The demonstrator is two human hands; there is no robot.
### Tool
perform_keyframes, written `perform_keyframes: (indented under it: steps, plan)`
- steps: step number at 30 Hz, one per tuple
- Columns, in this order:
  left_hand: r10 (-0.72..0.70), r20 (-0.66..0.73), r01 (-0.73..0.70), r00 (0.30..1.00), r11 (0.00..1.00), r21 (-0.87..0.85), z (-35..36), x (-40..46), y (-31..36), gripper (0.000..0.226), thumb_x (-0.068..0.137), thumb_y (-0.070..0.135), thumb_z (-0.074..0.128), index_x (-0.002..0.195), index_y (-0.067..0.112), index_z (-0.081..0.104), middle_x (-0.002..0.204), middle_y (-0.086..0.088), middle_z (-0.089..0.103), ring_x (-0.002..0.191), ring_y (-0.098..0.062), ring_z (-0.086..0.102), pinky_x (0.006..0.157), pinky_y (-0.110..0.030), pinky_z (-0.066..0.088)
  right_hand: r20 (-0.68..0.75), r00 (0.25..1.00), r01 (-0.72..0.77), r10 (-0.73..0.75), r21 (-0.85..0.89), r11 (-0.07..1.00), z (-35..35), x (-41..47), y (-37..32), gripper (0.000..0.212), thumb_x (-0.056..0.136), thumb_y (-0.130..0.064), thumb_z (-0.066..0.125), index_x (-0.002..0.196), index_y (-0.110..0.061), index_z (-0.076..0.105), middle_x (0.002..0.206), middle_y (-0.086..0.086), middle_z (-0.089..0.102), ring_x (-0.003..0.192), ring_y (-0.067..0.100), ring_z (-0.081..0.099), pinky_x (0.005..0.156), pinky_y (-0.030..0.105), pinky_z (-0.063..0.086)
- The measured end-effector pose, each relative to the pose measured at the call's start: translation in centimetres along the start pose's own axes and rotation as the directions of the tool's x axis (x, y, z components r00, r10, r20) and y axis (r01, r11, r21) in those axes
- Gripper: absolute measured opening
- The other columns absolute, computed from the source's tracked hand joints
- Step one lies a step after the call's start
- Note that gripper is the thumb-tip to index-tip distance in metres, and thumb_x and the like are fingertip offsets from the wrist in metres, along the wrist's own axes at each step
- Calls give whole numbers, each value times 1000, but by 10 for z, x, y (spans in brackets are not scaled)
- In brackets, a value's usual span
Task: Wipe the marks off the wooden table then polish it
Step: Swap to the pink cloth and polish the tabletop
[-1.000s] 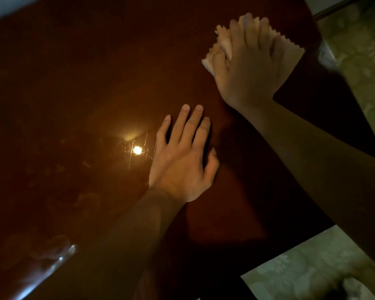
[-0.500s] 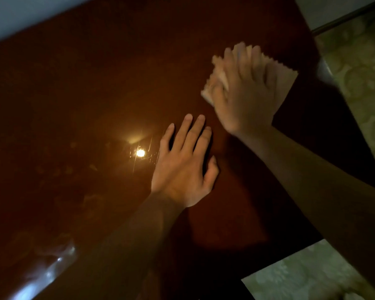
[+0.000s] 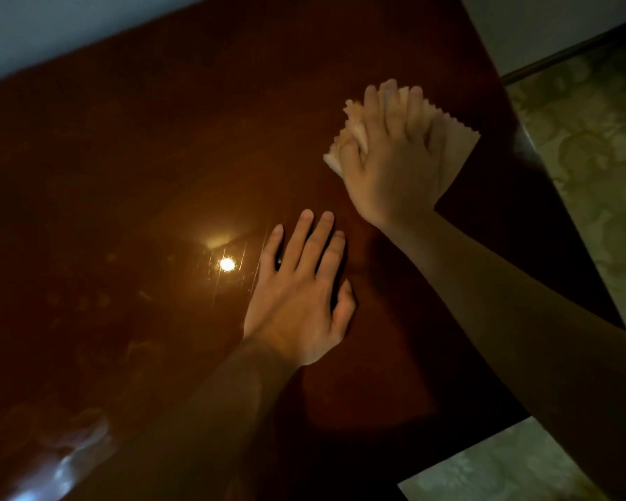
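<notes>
A dark, glossy red-brown wooden table fills most of the head view. My right hand presses a pale cloth with a zigzag edge flat against the tabletop near its right side; the fingers lie spread over the cloth and the thumb curls into its bunched left part. My left hand rests flat on the wood in the middle, palm down, fingers apart, holding nothing. Faint smudges show on the surface to the left of that hand.
A bright lamp reflection glares on the wood just left of my left hand. The table's right edge drops to a pale patterned floor. A light wall runs behind the far edge. The near right corner is beneath my right forearm.
My right hand has slid the cloth along the tabletop toward me, closer to my left hand. The left hand has stayed flat in the same spot.
</notes>
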State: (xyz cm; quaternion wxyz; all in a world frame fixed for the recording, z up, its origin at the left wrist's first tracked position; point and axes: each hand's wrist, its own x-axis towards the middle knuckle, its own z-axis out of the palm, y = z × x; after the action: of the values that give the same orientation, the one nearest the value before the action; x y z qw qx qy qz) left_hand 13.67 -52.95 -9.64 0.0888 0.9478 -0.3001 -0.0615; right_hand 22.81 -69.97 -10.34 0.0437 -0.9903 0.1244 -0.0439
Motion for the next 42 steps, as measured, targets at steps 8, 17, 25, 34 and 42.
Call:
perform_keyframes:
  steps: [8,17,25,34,42]
  plan:
    - [9,19,-9,1000,1000,-5,2,-1,-1,62,101,44,32,153,10,34,162,-11,27,154,-27,9,122,-53,12,-15,997,72,-71,119,990,0,-15,-18,69,103,-49,32,159,-10,31,166,12,28,156,26,18,127,45,11]
    - [-8,1,8,1000,997,-82,-1,0,-2,60,100,44,37,149,10,42,158,-10,37,153,-26,15,122,-51,12,35,989,140,-141,40,989,1,1,-39,69,103,-51,27,160,-13,28,168,10,23,157,25,14,127,45,8]
    - [-76,-114,57,991,986,-158,-27,16,-47,45,92,35,46,129,12,58,144,-12,51,138,-27,40,109,-42,20,26,999,-25,25,-8,1000,2,31,-24,68,102,-53,29,159,-16,30,167,8,27,156,26,19,124,43,13]
    - [-414,-74,414,907,910,-10,-32,27,-150,65,104,49,14,157,12,20,166,-12,12,154,-26,3,121,-54,7,50,991,125,-124,-5,992,3,-8,-81,67,104,-47,28,160,-11,27,167,12,26,156,31,18,126,48,13]
    - [-408,-53,407,911,913,-25,-32,27,-152,63,104,46,16,157,13,20,166,-11,11,154,-26,1,122,-53,6,82,964,249,-252,50,967,10,42,-92,67,102,-50,22,158,-15,32,166,9,30,155,29,20,124,47,15]
